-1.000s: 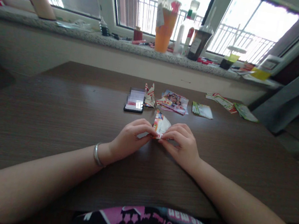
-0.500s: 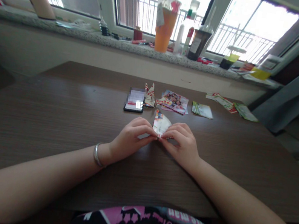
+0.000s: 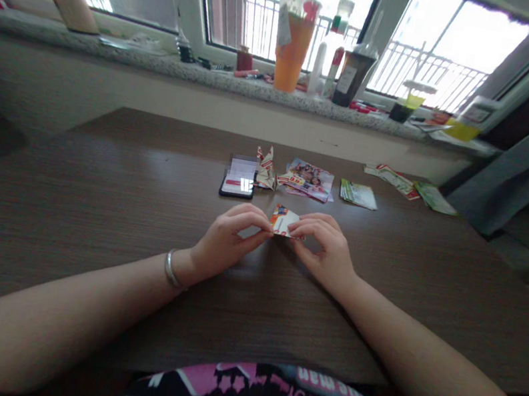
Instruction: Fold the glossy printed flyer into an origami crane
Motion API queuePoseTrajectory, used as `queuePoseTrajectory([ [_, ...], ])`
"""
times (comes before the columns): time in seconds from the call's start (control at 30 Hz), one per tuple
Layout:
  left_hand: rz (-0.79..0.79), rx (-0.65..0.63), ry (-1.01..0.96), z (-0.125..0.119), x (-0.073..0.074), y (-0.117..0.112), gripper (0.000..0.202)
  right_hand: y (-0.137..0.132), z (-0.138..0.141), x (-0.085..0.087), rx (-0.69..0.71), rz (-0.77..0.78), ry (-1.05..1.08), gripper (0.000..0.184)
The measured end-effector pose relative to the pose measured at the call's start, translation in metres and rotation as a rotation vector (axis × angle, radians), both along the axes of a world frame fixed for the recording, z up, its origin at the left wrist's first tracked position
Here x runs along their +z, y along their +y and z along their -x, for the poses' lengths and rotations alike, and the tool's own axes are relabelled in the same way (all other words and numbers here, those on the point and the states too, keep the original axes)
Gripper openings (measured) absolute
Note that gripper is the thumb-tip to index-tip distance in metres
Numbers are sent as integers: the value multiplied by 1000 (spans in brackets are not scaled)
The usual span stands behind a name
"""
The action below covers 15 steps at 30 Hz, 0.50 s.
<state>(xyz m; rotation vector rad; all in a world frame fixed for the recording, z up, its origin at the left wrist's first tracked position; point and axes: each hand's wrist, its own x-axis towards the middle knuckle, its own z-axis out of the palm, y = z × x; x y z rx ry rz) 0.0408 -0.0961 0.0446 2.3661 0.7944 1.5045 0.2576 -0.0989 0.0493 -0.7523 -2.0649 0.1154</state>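
Between my two hands is a small folded piece of printed paper point(image 3: 283, 223), white with orange and dark print at its left side. My left hand point(image 3: 237, 231) pinches its lower left corner between thumb and fingers. On the opposite side my right hand point(image 3: 325, 241) grips the right edge, its fingers covering part of the paper. Just beyond the paper stands a folded paper figure point(image 3: 266, 170) with red and white pointed tips. A smartphone point(image 3: 238, 183) with a lit screen lies left of that figure.
Printed cards point(image 3: 315, 179) lie in a pile behind my right hand, with greenish paper slips point(image 3: 358, 194) beside them. More folded papers point(image 3: 399, 182) rest at the table's far right. Along the windowsill point(image 3: 155, 65) stand an orange drink cup point(image 3: 293, 51), a dark cup point(image 3: 353, 77) and bottles.
The paper now shows a lower, squarer outline instead of a taller pointed one. My hands have shifted slightly away from me, and their fingertips are farther apart.
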Motion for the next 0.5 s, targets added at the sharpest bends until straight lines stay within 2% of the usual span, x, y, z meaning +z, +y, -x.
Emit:
queuePoseTrajectory([
  [0.23, -38, 159, 71, 2, -1, 1, 6, 3, -3, -6, -35, 49, 26, 8],
  [0.5, -82, 149, 139, 2, 1, 1, 8, -1, -1, -2, -82, 0, 1, 7],
])
